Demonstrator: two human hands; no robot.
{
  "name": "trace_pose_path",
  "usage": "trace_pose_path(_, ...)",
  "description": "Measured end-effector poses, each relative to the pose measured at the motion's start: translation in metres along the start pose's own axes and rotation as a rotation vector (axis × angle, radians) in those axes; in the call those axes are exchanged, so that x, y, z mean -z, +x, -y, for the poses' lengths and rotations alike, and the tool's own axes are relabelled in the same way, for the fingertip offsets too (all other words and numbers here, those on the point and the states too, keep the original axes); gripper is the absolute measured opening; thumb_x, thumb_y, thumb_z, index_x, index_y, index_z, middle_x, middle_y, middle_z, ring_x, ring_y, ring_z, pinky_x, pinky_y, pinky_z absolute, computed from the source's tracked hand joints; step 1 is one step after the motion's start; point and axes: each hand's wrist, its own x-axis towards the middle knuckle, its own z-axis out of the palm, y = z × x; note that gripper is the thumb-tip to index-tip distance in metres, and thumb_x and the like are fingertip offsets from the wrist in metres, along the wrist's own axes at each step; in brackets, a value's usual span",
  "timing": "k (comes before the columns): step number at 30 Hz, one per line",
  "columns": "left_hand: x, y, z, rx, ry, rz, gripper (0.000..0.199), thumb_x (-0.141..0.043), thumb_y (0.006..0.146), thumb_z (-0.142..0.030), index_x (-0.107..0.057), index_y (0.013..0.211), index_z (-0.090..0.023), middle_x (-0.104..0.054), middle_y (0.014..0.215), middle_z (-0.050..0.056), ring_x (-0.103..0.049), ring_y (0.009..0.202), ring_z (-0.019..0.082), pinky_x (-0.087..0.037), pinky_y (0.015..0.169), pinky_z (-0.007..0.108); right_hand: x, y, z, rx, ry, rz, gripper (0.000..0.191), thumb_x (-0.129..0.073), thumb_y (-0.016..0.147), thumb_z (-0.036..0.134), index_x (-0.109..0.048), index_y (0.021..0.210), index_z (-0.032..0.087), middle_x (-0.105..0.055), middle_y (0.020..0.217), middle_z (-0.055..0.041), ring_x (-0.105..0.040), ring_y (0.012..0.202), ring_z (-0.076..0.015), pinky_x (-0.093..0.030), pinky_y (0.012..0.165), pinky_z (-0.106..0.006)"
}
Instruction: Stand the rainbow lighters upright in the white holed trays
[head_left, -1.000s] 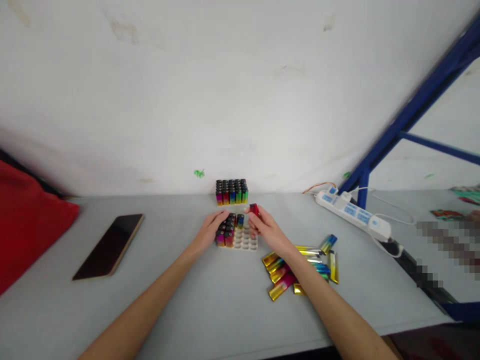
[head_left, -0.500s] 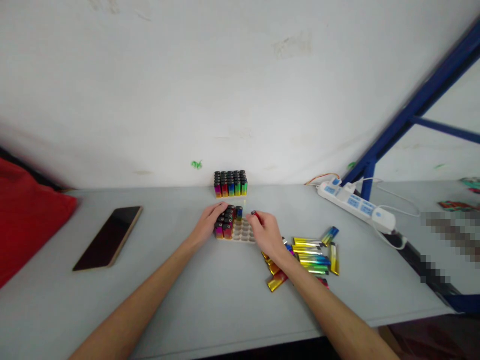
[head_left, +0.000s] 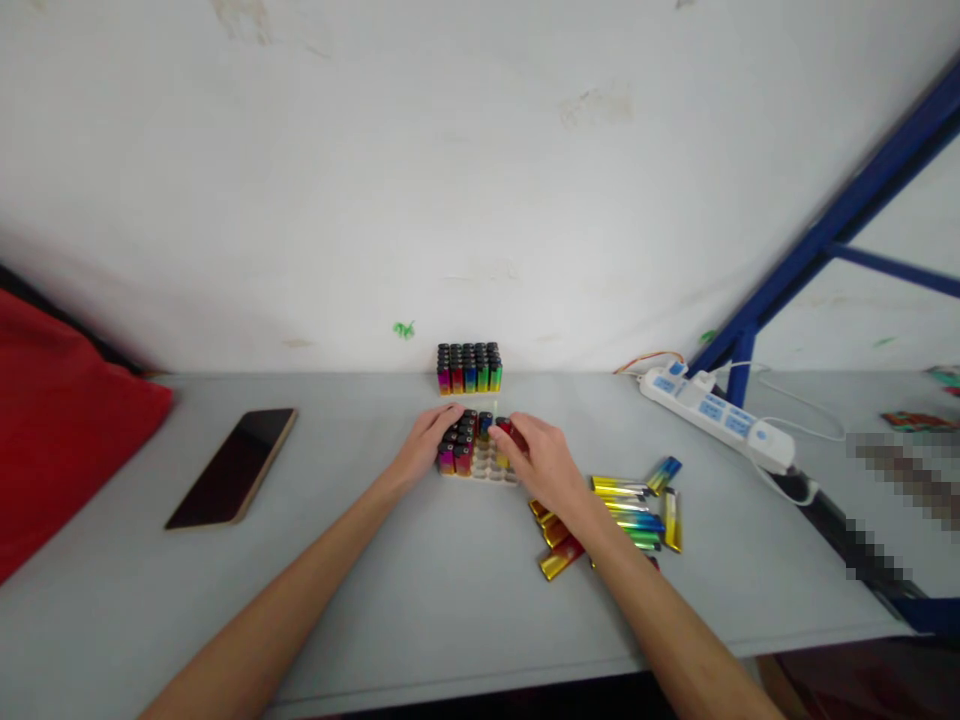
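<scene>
Between my hands lies a pale tray (head_left: 491,473) with round-edged slots. Upright purple and red lighters (head_left: 454,458) with black tops fill its left part, and a blue lighter (head_left: 485,424) stands in a back slot. My left hand (head_left: 424,443) rests against the left side of the lighters, fingers curled over their edge. Above the tray's right part, my right hand (head_left: 541,458) pinches a red and yellow lighter (head_left: 502,440), held upright. Whether its base sits in a slot cannot be made out. Loose metallic lighters (head_left: 630,505) lie beside my right forearm.
A full block of upright lighters (head_left: 469,370) stands by the wall. A phone (head_left: 232,468) lies at left near red cloth (head_left: 67,430). At right are a white power strip (head_left: 716,418) with cables and a blue metal frame (head_left: 795,265).
My right hand has brought the red lighter down toward the tray, and it now appears upright. My left hand stays at the lighters. The whole view has shifted slightly.
</scene>
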Motion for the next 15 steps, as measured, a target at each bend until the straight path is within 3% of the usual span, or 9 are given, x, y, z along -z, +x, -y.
trace_pose_path(2,0.000,-0.001,-0.001,-0.004,0.000,0.011,0.059,-0.074,0.076,-0.076,-0.082,0.087,-0.019,-0.083,0.099,0.008,-0.070,0.107,0.034,-0.051,0.103,0.039,0.000,0.000,-0.005,-0.029,0.001,0.042,0.038,-0.049,0.115,0.048,-0.058,0.087,0.025,-0.069,0.080,-0.0027,-0.065,0.076,-0.0208,-0.047,0.074,-0.031)
trace_pose_path(7,0.000,-0.001,-0.002,-0.008,-0.003,0.009,0.056,-0.076,0.075,-0.076,-0.081,0.084,-0.021,-0.083,0.097,0.007,-0.070,0.106,0.033,-0.053,0.099,0.038,-0.006,0.001,-0.013,-0.013,-0.008,0.135,0.023,-0.054,0.116,0.037,-0.066,0.104,0.022,-0.078,0.094,-0.0061,-0.072,0.085,-0.0214,-0.050,0.078,-0.030)
trace_pose_path(10,-0.001,-0.001,-0.001,-0.014,-0.010,0.006,0.055,-0.075,0.076,-0.076,-0.081,0.083,-0.021,-0.083,0.096,0.007,-0.071,0.106,0.033,-0.054,0.101,0.038,-0.013,0.003,-0.009,-0.021,-0.145,0.189,0.020,-0.056,0.115,0.034,-0.066,0.104,0.021,-0.077,0.097,-0.0089,-0.071,0.086,-0.0229,-0.050,0.078,-0.032)
trace_pose_path(15,-0.001,-0.001,0.000,-0.029,0.010,-0.026,0.053,-0.075,0.077,-0.073,-0.083,0.085,-0.021,-0.084,0.099,0.007,-0.071,0.110,0.035,-0.053,0.106,0.039,-0.018,0.008,0.009,-0.034,-0.422,0.191,0.018,-0.064,0.112,0.036,-0.069,0.110,0.019,-0.074,0.112,-0.0163,-0.070,0.105,-0.0305,-0.051,0.091,-0.040)
